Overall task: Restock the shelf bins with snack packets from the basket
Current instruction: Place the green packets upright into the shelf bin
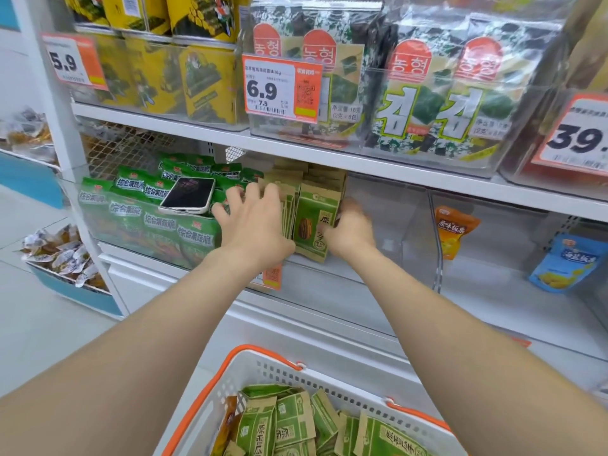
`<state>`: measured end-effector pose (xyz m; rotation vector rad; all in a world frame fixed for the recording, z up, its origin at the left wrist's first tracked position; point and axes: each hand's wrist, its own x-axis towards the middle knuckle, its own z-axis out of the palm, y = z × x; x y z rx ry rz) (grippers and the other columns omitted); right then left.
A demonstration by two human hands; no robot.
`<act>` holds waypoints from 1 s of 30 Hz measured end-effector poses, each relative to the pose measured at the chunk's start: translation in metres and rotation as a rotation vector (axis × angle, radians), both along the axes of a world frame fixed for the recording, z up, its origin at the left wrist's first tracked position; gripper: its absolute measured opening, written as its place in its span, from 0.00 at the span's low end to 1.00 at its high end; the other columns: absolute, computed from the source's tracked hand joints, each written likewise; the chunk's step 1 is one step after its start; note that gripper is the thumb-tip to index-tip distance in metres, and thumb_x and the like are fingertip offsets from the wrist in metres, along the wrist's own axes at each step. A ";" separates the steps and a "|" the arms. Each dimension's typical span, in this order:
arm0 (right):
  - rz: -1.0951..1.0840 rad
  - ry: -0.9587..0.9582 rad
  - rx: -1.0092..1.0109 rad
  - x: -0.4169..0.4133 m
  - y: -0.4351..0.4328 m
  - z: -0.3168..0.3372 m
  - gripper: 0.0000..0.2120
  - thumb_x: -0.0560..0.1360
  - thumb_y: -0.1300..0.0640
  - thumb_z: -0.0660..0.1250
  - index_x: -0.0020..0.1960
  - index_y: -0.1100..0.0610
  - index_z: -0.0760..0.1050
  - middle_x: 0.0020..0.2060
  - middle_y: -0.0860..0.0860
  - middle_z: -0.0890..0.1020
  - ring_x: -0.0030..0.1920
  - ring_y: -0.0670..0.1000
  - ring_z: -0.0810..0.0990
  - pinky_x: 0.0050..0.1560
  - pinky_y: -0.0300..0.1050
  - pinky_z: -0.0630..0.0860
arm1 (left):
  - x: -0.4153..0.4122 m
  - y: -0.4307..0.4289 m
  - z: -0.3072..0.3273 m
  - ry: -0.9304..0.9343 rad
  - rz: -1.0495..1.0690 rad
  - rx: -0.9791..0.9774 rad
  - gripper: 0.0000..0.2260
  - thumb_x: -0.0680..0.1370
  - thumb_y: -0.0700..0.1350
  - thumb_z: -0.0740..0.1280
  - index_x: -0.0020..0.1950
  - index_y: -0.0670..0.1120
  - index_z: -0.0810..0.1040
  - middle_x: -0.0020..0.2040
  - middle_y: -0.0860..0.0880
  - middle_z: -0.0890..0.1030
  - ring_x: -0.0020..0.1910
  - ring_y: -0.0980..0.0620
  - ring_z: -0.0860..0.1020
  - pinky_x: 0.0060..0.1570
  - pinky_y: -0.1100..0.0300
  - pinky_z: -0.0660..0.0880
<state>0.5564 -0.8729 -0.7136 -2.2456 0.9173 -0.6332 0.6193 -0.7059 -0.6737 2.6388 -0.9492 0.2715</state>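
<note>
A row of green-and-brown seed packets (312,222) stands upright in a clear shelf bin (381,225) on the middle shelf. My left hand (253,222) lies with spread fingers against the tops and left side of the row. My right hand (350,227) pinches the right edge of the front packet, thumb on its face. Below, a white basket with an orange rim (263,349) holds several more of the same packets (289,419), lying loose.
A phone (189,195) lies on green crisp packets (144,222) in the bin to the left. To the right, clear bins hold an orange packet (454,232) and a blue packet (566,264). Seaweed packs (444,93) fill the shelf above, close over my hands.
</note>
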 end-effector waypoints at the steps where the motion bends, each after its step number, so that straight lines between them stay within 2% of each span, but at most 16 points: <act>1: -0.010 0.000 -0.019 0.003 0.000 -0.003 0.18 0.78 0.55 0.74 0.64 0.57 0.72 0.58 0.56 0.81 0.62 0.59 0.78 0.55 0.50 0.78 | 0.001 -0.001 -0.001 -0.003 -0.002 0.000 0.34 0.67 0.55 0.79 0.67 0.52 0.67 0.68 0.47 0.68 0.69 0.38 0.63 0.66 0.37 0.61; 4: -0.060 0.014 -0.032 0.008 -0.002 -0.007 0.18 0.76 0.50 0.74 0.61 0.57 0.73 0.54 0.56 0.82 0.60 0.59 0.79 0.51 0.48 0.78 | 0.003 -0.003 -0.002 -0.012 -0.005 -0.007 0.35 0.67 0.55 0.79 0.68 0.52 0.67 0.69 0.47 0.68 0.69 0.38 0.63 0.68 0.37 0.62; 7: -0.098 0.079 -0.008 0.008 -0.003 -0.009 0.23 0.73 0.43 0.76 0.58 0.56 0.74 0.52 0.54 0.82 0.55 0.58 0.81 0.46 0.46 0.74 | 0.004 -0.003 -0.003 -0.012 -0.004 -0.021 0.36 0.66 0.55 0.80 0.69 0.52 0.67 0.70 0.47 0.68 0.70 0.38 0.63 0.68 0.37 0.63; 10: -0.120 0.168 0.004 0.003 -0.002 -0.007 0.26 0.71 0.40 0.77 0.58 0.57 0.74 0.50 0.52 0.80 0.50 0.55 0.78 0.44 0.44 0.72 | 0.004 -0.002 -0.002 -0.003 -0.001 -0.047 0.36 0.66 0.54 0.80 0.69 0.53 0.67 0.69 0.47 0.68 0.70 0.40 0.64 0.68 0.38 0.62; 12: -0.119 0.217 -0.001 0.000 0.001 -0.004 0.27 0.71 0.39 0.77 0.58 0.57 0.75 0.49 0.51 0.80 0.50 0.54 0.77 0.45 0.45 0.74 | 0.002 0.000 -0.001 -0.005 -0.003 -0.057 0.35 0.66 0.54 0.80 0.69 0.53 0.67 0.69 0.47 0.68 0.69 0.40 0.64 0.67 0.38 0.62; 14: -0.098 0.241 0.004 0.000 0.001 -0.005 0.27 0.69 0.37 0.77 0.55 0.56 0.77 0.49 0.51 0.83 0.49 0.55 0.83 0.46 0.47 0.81 | -0.001 0.002 0.001 -0.012 -0.014 -0.067 0.34 0.67 0.54 0.80 0.67 0.53 0.68 0.69 0.47 0.68 0.69 0.40 0.64 0.67 0.39 0.62; 18: -0.089 0.278 0.036 -0.009 0.008 0.000 0.27 0.66 0.37 0.77 0.54 0.56 0.76 0.47 0.54 0.83 0.47 0.58 0.84 0.47 0.51 0.84 | -0.009 0.010 0.005 -0.039 -0.034 -0.104 0.31 0.67 0.51 0.79 0.66 0.53 0.69 0.68 0.47 0.67 0.68 0.40 0.63 0.67 0.41 0.61; 20: -0.060 0.294 0.008 -0.015 0.012 0.005 0.22 0.70 0.42 0.74 0.54 0.57 0.76 0.48 0.55 0.82 0.49 0.60 0.83 0.46 0.50 0.81 | -0.013 0.015 0.007 -0.122 -0.061 -0.116 0.29 0.67 0.49 0.78 0.64 0.52 0.70 0.66 0.46 0.67 0.65 0.40 0.64 0.64 0.42 0.62; 22: 0.030 0.257 -0.067 -0.025 0.020 0.013 0.13 0.74 0.47 0.67 0.48 0.57 0.76 0.46 0.57 0.81 0.48 0.62 0.82 0.44 0.50 0.79 | -0.017 0.021 0.012 -0.242 -0.134 -0.138 0.23 0.68 0.46 0.76 0.60 0.51 0.73 0.60 0.47 0.68 0.60 0.41 0.65 0.58 0.46 0.65; 24: 0.130 0.227 -0.216 -0.038 0.033 0.022 0.11 0.76 0.49 0.61 0.41 0.55 0.73 0.42 0.57 0.80 0.44 0.63 0.80 0.43 0.52 0.80 | -0.022 0.028 0.017 -0.273 -0.223 -0.152 0.13 0.71 0.44 0.73 0.52 0.51 0.75 0.54 0.49 0.71 0.56 0.43 0.69 0.52 0.49 0.69; 27: 0.251 0.236 -0.452 -0.062 0.054 0.029 0.12 0.77 0.48 0.59 0.39 0.53 0.71 0.38 0.54 0.80 0.40 0.62 0.78 0.38 0.50 0.76 | -0.035 0.036 0.020 -0.083 -0.232 -0.104 0.04 0.73 0.48 0.69 0.41 0.52 0.74 0.43 0.51 0.79 0.46 0.43 0.78 0.43 0.51 0.76; 30: 0.397 0.275 -0.624 -0.090 0.066 0.030 0.11 0.76 0.47 0.60 0.40 0.52 0.72 0.35 0.53 0.79 0.38 0.62 0.78 0.36 0.50 0.74 | -0.046 0.041 0.011 0.127 -0.253 0.156 0.09 0.75 0.54 0.69 0.40 0.50 0.78 0.41 0.49 0.81 0.42 0.43 0.80 0.47 0.48 0.82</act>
